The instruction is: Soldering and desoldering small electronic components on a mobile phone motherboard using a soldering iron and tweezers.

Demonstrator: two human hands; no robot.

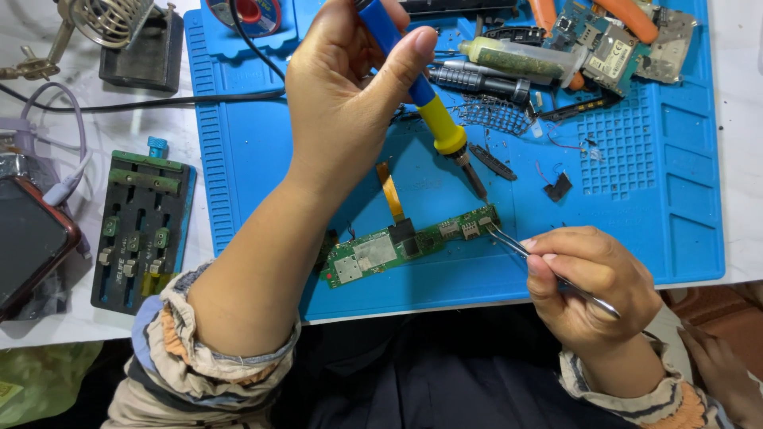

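Left hand [350,95] is wrapped around a blue-and-yellow soldering iron [421,99], tip angled down toward the right end of the green circuit board [409,245]. Right hand [592,282] pinches a pair of metal tweezers [540,266], their points touching that same end from the right. So both tools meet at one spot, with the right hand sitting closer to it.

The board lies near the front edge of the blue work mat [262,159], long axis running left-right and tilted slightly up to the right, an orange flex cable [389,191] sticking off it. Back right corner of the mat is cluttered with parts. A black-and-green board holder [143,230] sits off the mat's left edge, on the white bench.
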